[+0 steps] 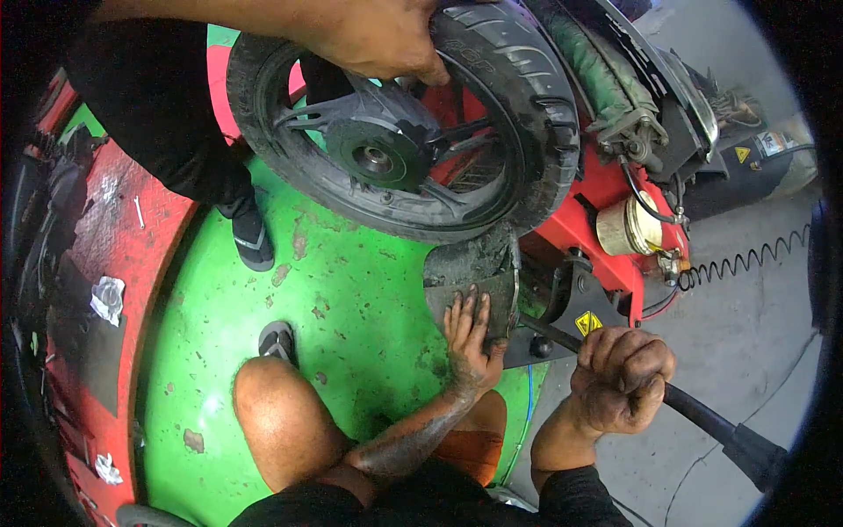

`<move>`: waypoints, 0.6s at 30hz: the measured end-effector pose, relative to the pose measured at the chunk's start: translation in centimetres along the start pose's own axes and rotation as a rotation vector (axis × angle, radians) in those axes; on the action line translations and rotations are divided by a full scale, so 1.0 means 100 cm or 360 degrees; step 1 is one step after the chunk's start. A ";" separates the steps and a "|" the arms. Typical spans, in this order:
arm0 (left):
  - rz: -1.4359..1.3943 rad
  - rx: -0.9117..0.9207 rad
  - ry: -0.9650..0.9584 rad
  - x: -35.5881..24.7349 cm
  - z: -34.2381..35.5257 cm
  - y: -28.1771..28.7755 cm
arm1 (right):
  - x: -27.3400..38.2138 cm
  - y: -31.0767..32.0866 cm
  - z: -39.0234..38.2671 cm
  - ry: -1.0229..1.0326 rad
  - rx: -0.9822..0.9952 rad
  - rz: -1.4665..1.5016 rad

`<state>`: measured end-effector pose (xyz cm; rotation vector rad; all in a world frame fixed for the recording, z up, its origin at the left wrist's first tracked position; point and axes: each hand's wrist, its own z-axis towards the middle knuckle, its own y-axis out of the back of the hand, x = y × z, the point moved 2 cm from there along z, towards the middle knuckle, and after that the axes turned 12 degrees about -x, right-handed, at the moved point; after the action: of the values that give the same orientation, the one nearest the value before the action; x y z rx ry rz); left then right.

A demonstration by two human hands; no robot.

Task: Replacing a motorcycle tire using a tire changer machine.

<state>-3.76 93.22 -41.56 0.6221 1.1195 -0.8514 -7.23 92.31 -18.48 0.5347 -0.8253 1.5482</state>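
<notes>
My left hand (pixel 474 338) lies with fingers stretched out on a dark, curved bead breaker blade (pixel 470 285). A closed fist, my right hand (pixel 625 379), grips a long black lever (pixel 702 411) that runs from the blade toward the lower right. Just beyond the blade, a motorcycle wheel with a black tyre (pixel 549 114) and a dark spoked rim (pixel 373 156) leans tilted, its lower edge close to the blade's upper end. A co-worker's hand (pixel 386 44) reaches in from the upper left and holds the wheel at its rim.
The red tyre changer (pixel 562 250) stands right of the wheel, with a pale grease-stained tub (pixel 628 226) and a coiled black hose (pixel 746 262). A co-worker's foot (pixel 253 243) is on the green floor (pixel 219 351). Leftward, a red platform (pixel 171 176) bears a wrench (pixel 139 212).
</notes>
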 end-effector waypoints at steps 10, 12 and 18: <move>0.0027 0.0037 -0.0009 -0.002 0.000 0.001 | -0.001 0.010 0.005 0.0054 0.0019 0.0104; -0.0021 -0.0016 0.0005 -0.007 0.003 0.001 | -0.003 0.008 0.007 0.0062 -0.0007 0.0081; 0.0043 0.0014 0.0012 -0.004 -0.004 -0.003 | -0.006 0.015 0.008 0.0050 -0.0072 0.0113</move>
<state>-4.26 93.51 -41.32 0.6467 1.1123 -0.8322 -8.74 91.31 -18.75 0.4512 -0.8616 1.5951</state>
